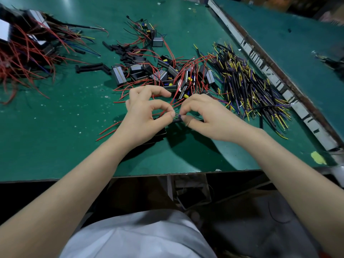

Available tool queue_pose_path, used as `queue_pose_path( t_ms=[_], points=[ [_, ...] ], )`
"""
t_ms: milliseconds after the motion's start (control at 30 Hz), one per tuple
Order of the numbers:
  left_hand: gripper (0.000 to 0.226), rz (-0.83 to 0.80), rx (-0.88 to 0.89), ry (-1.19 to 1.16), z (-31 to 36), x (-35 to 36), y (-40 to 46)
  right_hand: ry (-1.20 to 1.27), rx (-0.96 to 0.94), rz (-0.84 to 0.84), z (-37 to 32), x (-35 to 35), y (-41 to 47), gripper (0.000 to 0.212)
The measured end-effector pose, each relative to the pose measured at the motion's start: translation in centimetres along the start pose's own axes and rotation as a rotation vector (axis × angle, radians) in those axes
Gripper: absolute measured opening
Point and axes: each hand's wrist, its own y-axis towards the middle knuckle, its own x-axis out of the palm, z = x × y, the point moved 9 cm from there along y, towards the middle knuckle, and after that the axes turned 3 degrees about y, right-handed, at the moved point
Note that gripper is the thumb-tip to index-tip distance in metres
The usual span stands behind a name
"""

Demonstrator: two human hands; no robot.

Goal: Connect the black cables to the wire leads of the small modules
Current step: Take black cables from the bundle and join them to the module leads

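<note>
My left hand (147,116) and my right hand (206,116) meet above the green table (55,112), fingertips almost touching. Between thumb and forefinger each pinches thin wire ends at the tip of a black cable (177,120). The cable's body runs under my right palm and is mostly hidden. A dark module under my left wrist (160,132) is partly covered. Behind my hands lies a heap of small grey modules (167,75) with red leads. A pile of black cables with yellow and blue wire ends (247,86) lies to the right.
A large tangle of red-wired modules (26,49) sits at the far left. Black sleeve pieces (89,67) lie at the centre left. A metal rail (275,79) runs diagonally along the right side. The table's front edge is close to my forearms.
</note>
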Motion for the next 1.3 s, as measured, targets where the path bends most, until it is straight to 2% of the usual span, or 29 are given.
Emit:
queue_pose_path(
  t_ms=[200, 367, 433, 533, 633, 833, 1300],
  points=[
    [0.007, -0.008, -0.020, -0.026, -0.2, 0.0, 0.1, -0.124, -0.077, -0.041, -1.3, -0.1, 0.6, 0.011],
    [0.008, -0.006, -0.050, -0.047, -0.6, 0.0, 0.3, -0.451, -0.182, 0.053, -2.4, 0.2, 0.5, 0.019],
    [0.009, -0.001, -0.063, -0.052, -0.7, -0.1, 0.3, -0.457, -0.199, 0.054, -2.5, 0.6, 0.4, 0.020],
    [0.007, -0.001, -0.039, -0.041, -0.6, -0.1, 0.2, -0.318, -0.159, 0.074, -1.9, 0.5, 0.3, 0.016],
    [0.005, 0.009, -0.018, -0.044, -0.4, -0.2, 0.2, -0.117, -0.033, 0.125, -0.3, 0.1, 0.1, 0.013],
    [0.002, 0.039, 0.001, -0.066, 0.0, -0.6, 0.1, 0.324, 0.199, 0.310, 1.8, 0.0, -1.0, 0.008],
    [0.004, 0.087, 0.013, 0.048, 0.3, -0.8, 0.0, 0.482, 0.304, 0.480, 1.8, 1.4, -2.1, 0.012]
  ],
)
